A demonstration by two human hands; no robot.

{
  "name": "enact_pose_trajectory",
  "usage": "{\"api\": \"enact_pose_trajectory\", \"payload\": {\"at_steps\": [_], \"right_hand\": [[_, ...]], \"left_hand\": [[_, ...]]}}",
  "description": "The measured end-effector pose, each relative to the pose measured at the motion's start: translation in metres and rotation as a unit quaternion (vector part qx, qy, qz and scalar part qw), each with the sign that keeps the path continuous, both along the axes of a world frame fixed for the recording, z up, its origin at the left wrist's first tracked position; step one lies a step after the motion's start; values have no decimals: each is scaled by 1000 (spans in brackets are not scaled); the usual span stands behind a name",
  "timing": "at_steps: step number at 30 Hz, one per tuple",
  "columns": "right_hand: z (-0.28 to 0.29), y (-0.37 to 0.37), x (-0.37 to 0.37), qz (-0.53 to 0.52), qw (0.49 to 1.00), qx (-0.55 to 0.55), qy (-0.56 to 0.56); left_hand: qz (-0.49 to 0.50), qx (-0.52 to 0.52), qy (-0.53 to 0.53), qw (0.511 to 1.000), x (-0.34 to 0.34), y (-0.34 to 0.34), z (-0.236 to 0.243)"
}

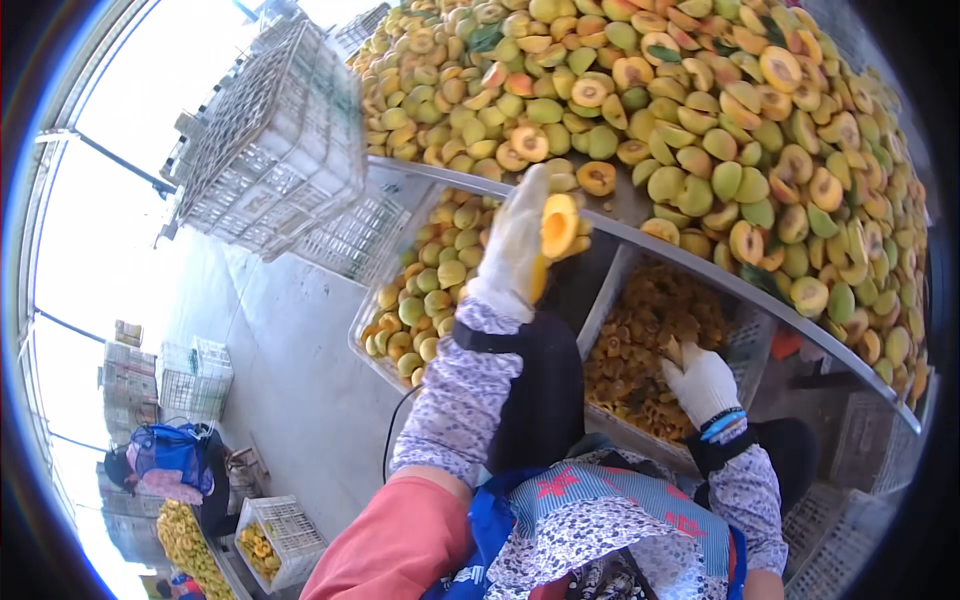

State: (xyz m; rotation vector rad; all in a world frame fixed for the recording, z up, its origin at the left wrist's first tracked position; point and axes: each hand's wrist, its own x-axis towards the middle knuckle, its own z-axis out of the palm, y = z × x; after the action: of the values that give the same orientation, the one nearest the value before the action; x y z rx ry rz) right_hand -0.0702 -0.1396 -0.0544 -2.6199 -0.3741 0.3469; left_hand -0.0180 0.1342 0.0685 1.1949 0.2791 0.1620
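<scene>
Two gloved hands: left hand raised gripping halved peach, right hand lowered in pit crate

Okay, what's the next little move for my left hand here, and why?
Probably drop the peach half from the left hand into the crate of halves right below it: the half looks already pitted, and the right hand is at the crate of pits.

The left hand in a white glove holds a cut yellow fruit half in its fingers. The right hand rests fingers-down in a crate of pits.
</scene>
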Motion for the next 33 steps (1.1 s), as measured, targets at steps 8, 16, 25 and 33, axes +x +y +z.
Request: {"api": "enact_pose_trajectory", "payload": {"at_steps": [8,16,25,33], "right_hand": [[-9,24,10,50,991,-69,103],[-43,31,11,77,985,-84,128],[-6,54,25,34,988,-35,145],[11,41,17,33,996,-4,88]], "left_hand": [[373,431,218,792,-21,312,-203],[227,712,378,547,-37,383,-322],[316,652,224,652,7,329,-226],[26,621,-132,772,107,53,-50]]}}
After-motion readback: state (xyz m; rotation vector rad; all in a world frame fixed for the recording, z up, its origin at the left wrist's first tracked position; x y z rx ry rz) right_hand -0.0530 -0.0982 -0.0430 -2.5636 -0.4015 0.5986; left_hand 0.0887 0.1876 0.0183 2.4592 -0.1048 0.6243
